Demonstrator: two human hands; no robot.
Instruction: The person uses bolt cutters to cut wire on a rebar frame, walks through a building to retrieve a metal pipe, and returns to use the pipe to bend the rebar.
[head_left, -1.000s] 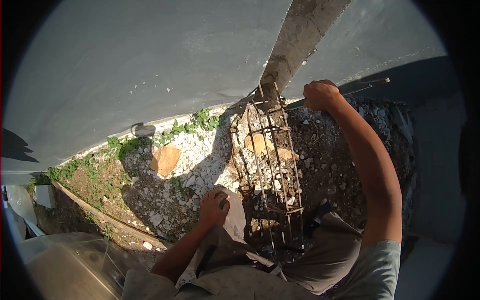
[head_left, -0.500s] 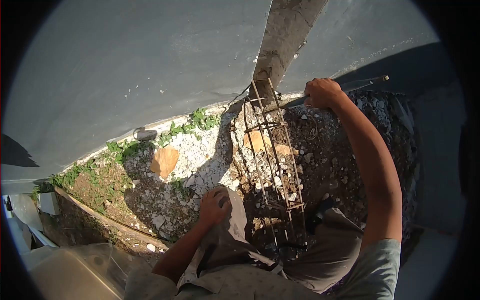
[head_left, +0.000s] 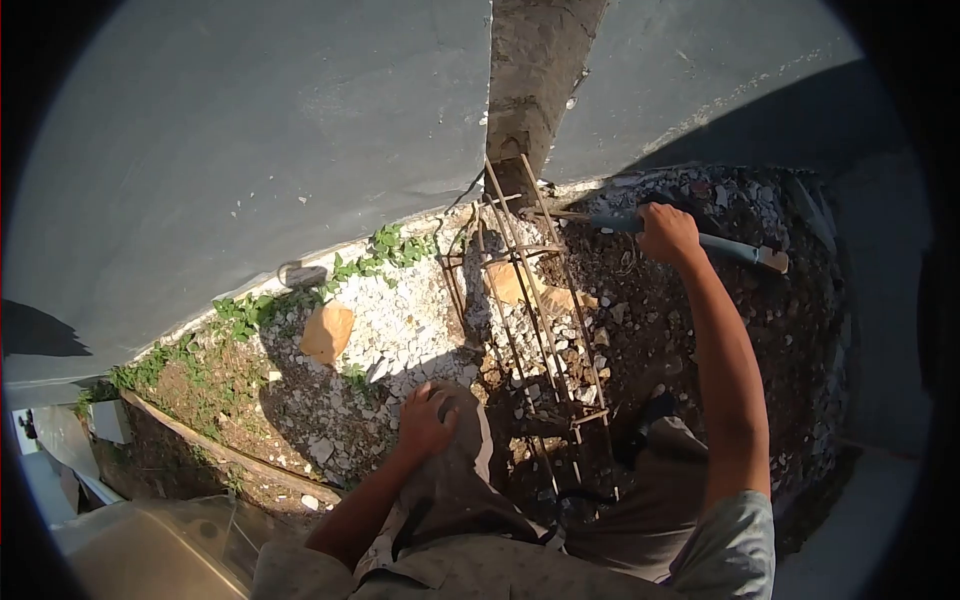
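Note:
My right hand is closed around a long blue-grey tool, whose thin rod-like end points left toward the top of a rebar cage. The tool's other end, at the right, has a light brown tip. My left hand rests on my knee with its fingers bent over the trouser cloth. Between my legs the rebar cage runs down into a dark hollow in the ground. Behind its upper end stands a rough concrete column.
A grey wall flanks the column on both sides. White rubble, an orange-brown block and green plants lie left of the cage. A wooden strip and a translucent sheet are at lower left.
My right hand has moved down a little with the tool, which has tilted so that its right end is lower. The view has shifted slightly. My left hand stays on the knee.

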